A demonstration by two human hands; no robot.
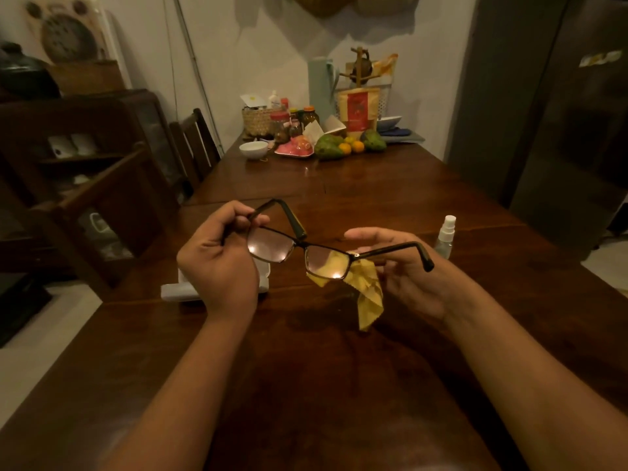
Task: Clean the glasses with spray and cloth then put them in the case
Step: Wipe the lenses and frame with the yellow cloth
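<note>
Glasses (300, 248) hang in the air between our hands, over the wooden table (339, 368). Our left hand (217, 263) curls round one temple near its hinge. Our right hand (404, 266) pinches a yellow cloth (367, 290) behind the lens on that side, index finger stretched out above.

We judge the wiping to be under way. The spray bottle (445, 237) stands on the table just beyond our right hand, so spraying looks done, while casing is left. The white case (176, 290) lies open under our left hand.

Both temples are unfolded, the dark frame is thin, and each lens catches small lamp glints.
</note>
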